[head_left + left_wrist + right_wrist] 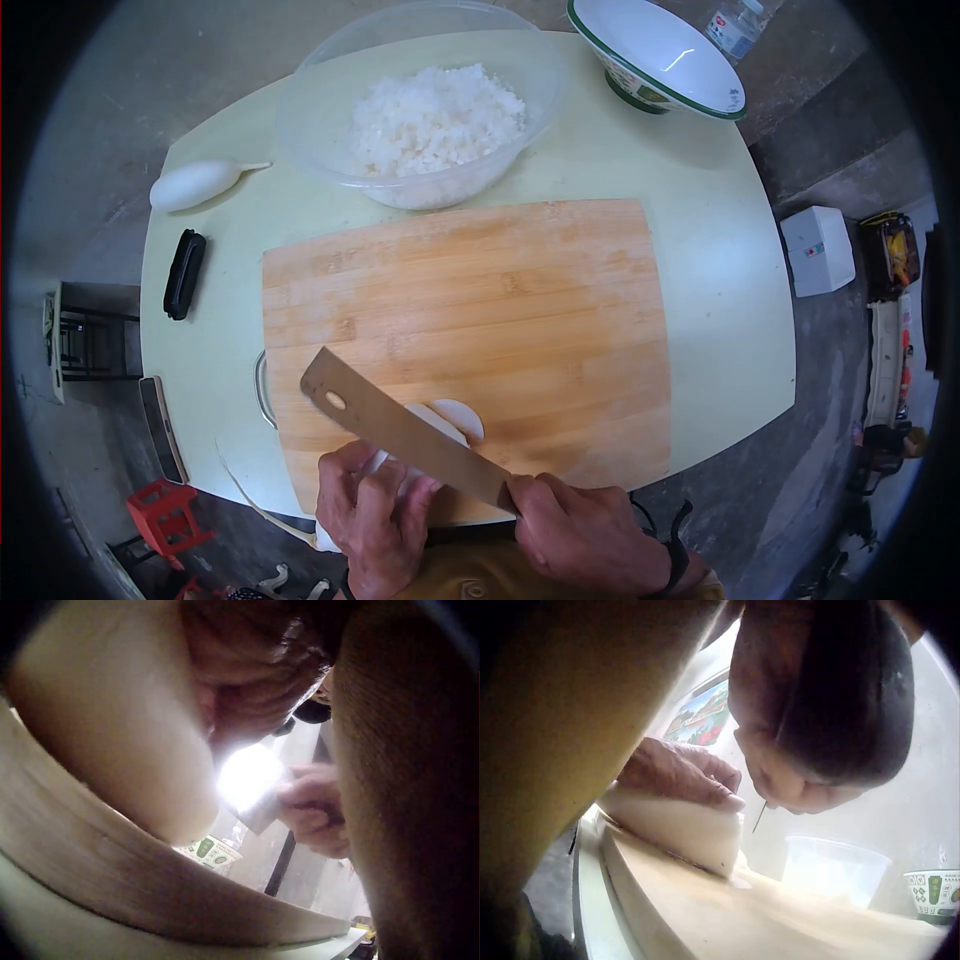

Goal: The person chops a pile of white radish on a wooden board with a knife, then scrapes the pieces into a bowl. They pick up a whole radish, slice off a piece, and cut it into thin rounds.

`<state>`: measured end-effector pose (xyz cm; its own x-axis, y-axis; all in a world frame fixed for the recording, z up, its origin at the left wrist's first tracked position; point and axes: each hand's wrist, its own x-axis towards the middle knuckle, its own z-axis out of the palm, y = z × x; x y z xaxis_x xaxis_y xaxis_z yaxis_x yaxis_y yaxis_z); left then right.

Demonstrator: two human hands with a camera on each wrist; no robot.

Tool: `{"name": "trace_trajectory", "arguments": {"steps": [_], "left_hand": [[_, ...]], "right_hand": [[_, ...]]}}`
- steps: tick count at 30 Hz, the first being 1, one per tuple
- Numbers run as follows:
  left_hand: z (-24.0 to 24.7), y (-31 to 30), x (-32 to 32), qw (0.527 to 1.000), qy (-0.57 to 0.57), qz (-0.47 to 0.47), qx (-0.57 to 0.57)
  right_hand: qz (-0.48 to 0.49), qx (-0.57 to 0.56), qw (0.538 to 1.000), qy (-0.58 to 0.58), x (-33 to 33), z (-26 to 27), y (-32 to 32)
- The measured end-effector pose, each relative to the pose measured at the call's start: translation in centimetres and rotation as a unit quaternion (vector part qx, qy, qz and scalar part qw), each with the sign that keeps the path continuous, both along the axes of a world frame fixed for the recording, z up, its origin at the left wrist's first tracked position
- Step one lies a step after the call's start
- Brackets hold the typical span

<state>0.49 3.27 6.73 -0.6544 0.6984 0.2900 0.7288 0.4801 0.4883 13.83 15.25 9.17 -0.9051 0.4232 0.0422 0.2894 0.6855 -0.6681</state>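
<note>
My left hand lies over a white radish and grips it against the wooden cutting board, near the board's front edge. The radish's thin root tail sticks out to the left past the table edge. In my right hand is the handle of a cleaver, its dark butt large in the right wrist view. The blade slants up and left over the radish's cut end, close to the left fingers. Beside that end a round white slice lies on the board, partly hidden by the blade.
Behind the board stands a clear plastic bowl of chopped white pieces. A green-rimmed white bowl sits at back right. Along the left are another white radish, a black oblong object and a phone.
</note>
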Motion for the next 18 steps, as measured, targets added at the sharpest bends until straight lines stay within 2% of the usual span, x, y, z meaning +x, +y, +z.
{"name": "trace_trajectory", "arguments": {"steps": [3, 13, 18], "left_hand": [[-0.8, -0.3, 0.0, 1.000, 0.023, -0.014, 0.010], [-1.4, -1.0, 0.1, 0.999, 0.046, -0.027, 0.010], [-1.5, -1.1, 0.0, 0.998, 0.045, -0.039, 0.013]], "right_hand": [[0.013, 0.048, 0.999, 0.010, 0.5, 0.6, -0.8], [0.030, 0.024, 0.999, 0.033, 0.6, 0.5, -1.1], [0.012, 0.057, 0.998, 0.024, 0.5, 0.4, -1.6]]}}
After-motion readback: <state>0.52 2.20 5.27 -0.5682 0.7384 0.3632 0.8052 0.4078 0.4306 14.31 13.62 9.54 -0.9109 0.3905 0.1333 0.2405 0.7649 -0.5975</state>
